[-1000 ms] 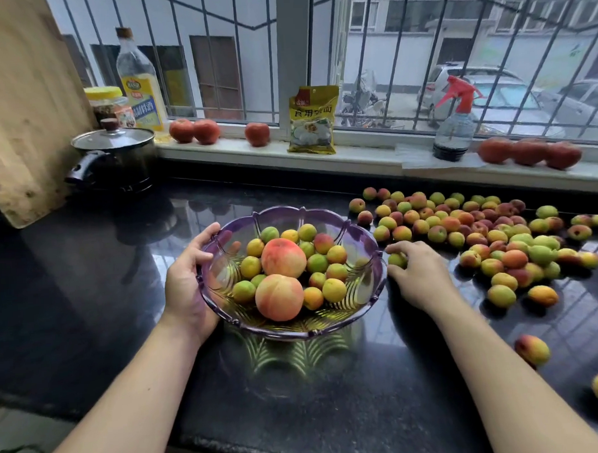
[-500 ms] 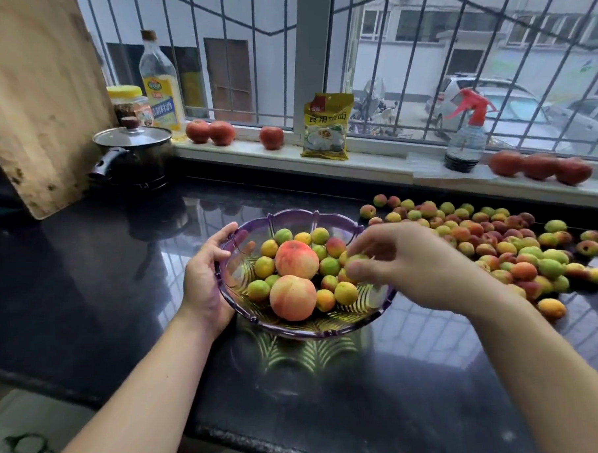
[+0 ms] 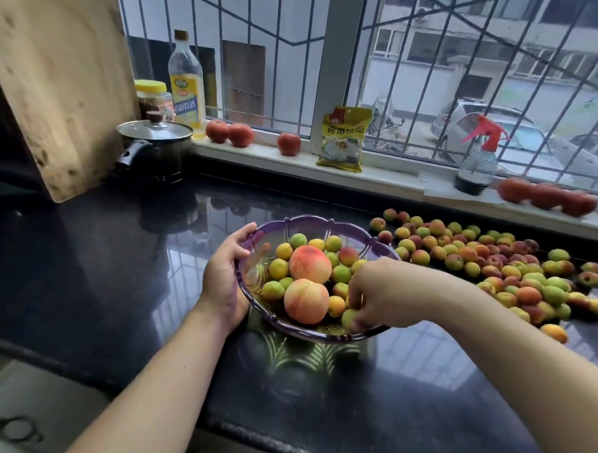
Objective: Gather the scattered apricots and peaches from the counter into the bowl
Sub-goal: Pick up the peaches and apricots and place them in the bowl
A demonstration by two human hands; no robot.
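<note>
Half a second back my right hand (image 3: 379, 296) hung over the middle of the bowl (image 3: 311, 222) with a small apricot pinched in it; now it has dropped to the near right of the heap, about four o'clock inside the rim, fingertips down among the fruit. Whether they have let the apricot (image 3: 349, 318) go I cannot tell, since the fingers are blurred and curled close around it. My left hand (image 3: 224, 281) grips the bowl's rim at nine o'clock, thumb inside the lip, holding it steady on the bench (image 3: 104, 269). Inside lie two peaches (image 3: 307, 263), one behind the other, with a ring of green and yellow apricots around them. So I judge this to be the drop step of one more trip, with the job far from done: the big scatter of apricots (image 3: 491, 262) lies on the bench from one to three o'clock of the bowl, and a stray orange one (image 3: 554, 333) sits near the right edge. Next I would spread my right fingers, lift clear of the rim without knocking the pile, and swing right for the nearest fruit, just beside the bowl at two o'clock.
</note>
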